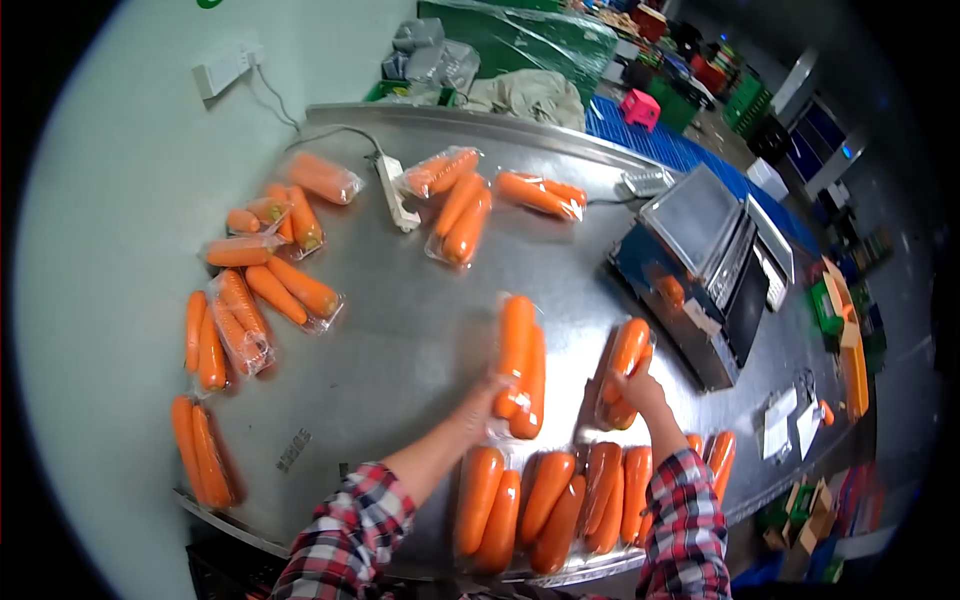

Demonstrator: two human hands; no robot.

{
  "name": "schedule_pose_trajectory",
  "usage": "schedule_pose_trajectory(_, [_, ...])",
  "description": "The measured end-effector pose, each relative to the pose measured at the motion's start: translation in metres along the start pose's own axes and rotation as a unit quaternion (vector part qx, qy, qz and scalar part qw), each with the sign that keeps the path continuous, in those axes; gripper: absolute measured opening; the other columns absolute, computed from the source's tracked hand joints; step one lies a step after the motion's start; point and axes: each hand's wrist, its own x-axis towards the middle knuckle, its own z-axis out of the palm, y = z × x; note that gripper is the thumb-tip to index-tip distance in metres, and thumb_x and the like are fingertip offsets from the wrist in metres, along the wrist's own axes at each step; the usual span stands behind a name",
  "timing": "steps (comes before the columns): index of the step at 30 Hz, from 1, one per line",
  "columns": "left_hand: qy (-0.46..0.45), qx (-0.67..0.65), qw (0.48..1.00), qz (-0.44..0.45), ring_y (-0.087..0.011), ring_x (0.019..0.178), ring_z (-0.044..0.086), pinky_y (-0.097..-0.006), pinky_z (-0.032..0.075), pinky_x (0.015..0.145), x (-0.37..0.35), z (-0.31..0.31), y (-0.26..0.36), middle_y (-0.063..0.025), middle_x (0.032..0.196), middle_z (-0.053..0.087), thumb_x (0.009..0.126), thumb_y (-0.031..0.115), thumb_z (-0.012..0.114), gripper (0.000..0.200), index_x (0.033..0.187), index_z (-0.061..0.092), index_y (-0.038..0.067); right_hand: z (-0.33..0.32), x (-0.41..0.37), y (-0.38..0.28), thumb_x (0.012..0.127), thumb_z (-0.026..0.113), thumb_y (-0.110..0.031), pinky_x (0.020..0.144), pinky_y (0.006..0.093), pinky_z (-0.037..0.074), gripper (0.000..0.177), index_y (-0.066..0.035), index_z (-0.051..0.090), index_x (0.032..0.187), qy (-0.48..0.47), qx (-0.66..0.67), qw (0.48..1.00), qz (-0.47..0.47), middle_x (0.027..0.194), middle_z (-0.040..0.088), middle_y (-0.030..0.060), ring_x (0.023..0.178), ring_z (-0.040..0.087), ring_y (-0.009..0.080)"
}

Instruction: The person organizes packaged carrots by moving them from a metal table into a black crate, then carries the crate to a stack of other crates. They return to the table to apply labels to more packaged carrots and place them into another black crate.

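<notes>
My left hand [486, 400] grips the lower left side of a clear-wrapped pack of carrots [517, 350] at the middle of the metal table. To its right, my right hand [643, 388] has its fingers on another wrapped carrot pack [625, 350], which leans slightly. Below both hands, along the near edge, lies a row of wrapped carrot packs [550, 505], partly hidden at the right by my right sleeve.
Several more carrot packs [240, 320] lie at the left. A white power strip [396, 195] sits among packs at the back of the steel table [380, 390]. At the right stands a weighing machine [690, 270]; papers [779, 423] lie near the right edge.
</notes>
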Motion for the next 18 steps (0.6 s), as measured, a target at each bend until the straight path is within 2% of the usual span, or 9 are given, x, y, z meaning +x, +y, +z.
schedule_pose_trajectory(2, [0.026, 0.118, 0.992, 0.035, -0.0155, 0.084, 0.058, -0.0295, 0.05, 0.074, 0.02, 0.004, -0.024, -0.008, 0.097, 0.058, 0.075, 0.03, 0.065, 0.051, 0.113, 0.048, 0.001, -0.02, -0.014, -0.017, 0.076, 0.059, -0.05, 0.077, 0.0382, 0.048, 0.07, -0.001, 0.04, 0.123, -0.011, -0.143, 0.989, -0.03, 0.1, 0.059, 0.0211, 0.092, 0.059, 0.0339])
schedule_pose_trajectory(5, [0.029, 0.344, 0.938, 0.042, -0.0131, 0.083, 0.059, -0.026, 0.049, 0.068, 0.025, -0.003, -0.023, -0.0079, 0.096, 0.06, 0.079, 0.03, 0.065, 0.045, 0.109, 0.052, -0.002, -0.03, -0.012, -0.024, 0.078, 0.062, -0.034, 0.081, 0.0381, 0.046, 0.053, 0.0, 0.048, 0.116, 0.192, -0.099, 0.925, -0.314, 0.104, 0.057, 0.0185, 0.095, 0.057, 0.0325])
schedule_pose_trajectory(6, [0.063, 0.393, 0.914, 0.08, -0.0159, 0.063, 0.059, -0.0282, 0.048, 0.058, 0.022, -0.006, -0.022, -0.0091, 0.083, 0.062, 0.079, 0.033, 0.065, 0.043, 0.101, 0.056, -0.002, -0.032, -0.01, -0.039, 0.077, 0.063, -0.021, 0.083, 0.0364, 0.045, 0.044, 0.001, 0.05, 0.114, 0.181, -0.011, 0.915, -0.36, 0.106, 0.055, 0.0169, 0.095, 0.056, 0.0295])
schedule_pose_trajectory(7, [0.086, 0.469, 0.872, 0.105, -0.0184, 0.065, 0.059, -0.03, 0.048, 0.06, 0.016, -0.008, -0.01, -0.0106, 0.084, 0.063, 0.078, 0.034, 0.066, 0.044, 0.102, 0.056, -0.002, -0.037, -0.013, -0.068, 0.081, 0.06, -0.022, 0.081, 0.0329, 0.046, 0.044, 0.0, 0.05, 0.116, 0.071, 0.076, 0.956, -0.275, 0.103, 0.057, 0.0155, 0.091, 0.058, 0.0261])
schedule_pose_trajectory(9, [0.137, 0.609, 0.767, 0.151, -0.0233, 0.07, 0.061, -0.0335, 0.049, 0.064, 0.003, -0.021, 0.032, -0.0134, 0.086, 0.063, 0.076, 0.036, 0.067, 0.047, 0.104, 0.056, -0.001, -0.01, 0.014, -0.104, 0.079, 0.061, -0.023, 0.078, 0.033, 0.046, 0.046, 0.002, 0.05, 0.117, 0.0, 0.258, 0.919, -0.297, 0.095, 0.061, 0.0157, 0.086, 0.059, 0.0256])
schedule_pose_trajectory(11, [0.225, 0.755, 0.543, 0.291, -0.0317, 0.094, 0.056, -0.0398, 0.045, 0.082, -0.01, -0.056, 0.081, -0.0184, 0.103, 0.058, 0.072, 0.037, 0.068, 0.054, 0.111, 0.055, 0.002, 0.025, 0.051, -0.153, 0.08, 0.061, -0.024, 0.071, 0.03, 0.047, 0.051, 0.005, 0.046, 0.119, -0.085, 0.372, 0.875, -0.299, 0.089, 0.062, 0.0139, 0.077, 0.059, 0.0194])
schedule_pose_trajectory(12, [0.262, 0.768, 0.483, 0.328, -0.0332, 0.106, 0.047, -0.0424, 0.038, 0.09, -0.019, -0.072, 0.109, -0.0192, 0.114, 0.052, 0.071, 0.037, 0.069, 0.056, 0.114, 0.053, 0.004, 0.037, 0.06, -0.185, 0.079, 0.062, -0.024, 0.067, 0.0273, 0.047, 0.059, 0.01, 0.039, 0.122, -0.134, 0.428, 0.85, -0.277, 0.088, 0.061, 0.0142, 0.072, 0.058, 0.0162])
schedule_pose_trajectory(15, [0.34, 0.825, 0.334, 0.303, -0.0374, 0.128, 0.024, -0.0508, 0.02, 0.103, -0.053, -0.102, 0.188, -0.0191, 0.135, 0.032, 0.066, 0.039, 0.07, 0.067, 0.122, 0.049, 0.009, 0.074, 0.105, -0.277, 0.074, 0.068, -0.028, 0.072, 0.029, 0.049, 0.081, 0.006, 0.023, 0.132, -0.06, 0.405, 0.886, -0.219, 0.097, 0.058, 0.0167, 0.087, 0.058, 0.0172])
schedule_pose_trajectory(18, [0.383, 0.835, 0.318, 0.233, -0.039, 0.129, 0.021, -0.0564, 0.015, 0.103, -0.063, -0.126, 0.227, -0.0168, 0.136, 0.033, 0.061, 0.041, 0.072, 0.069, 0.12, 0.051, 0.013, 0.072, 0.11, -0.343, 0.069, 0.072, -0.028, 0.078, 0.0319, 0.047, 0.091, 0.004, 0.018, 0.134, 0.098, 0.4, 0.848, -0.334, 0.107, 0.054, 0.0197, 0.096, 0.056, 0.0218])
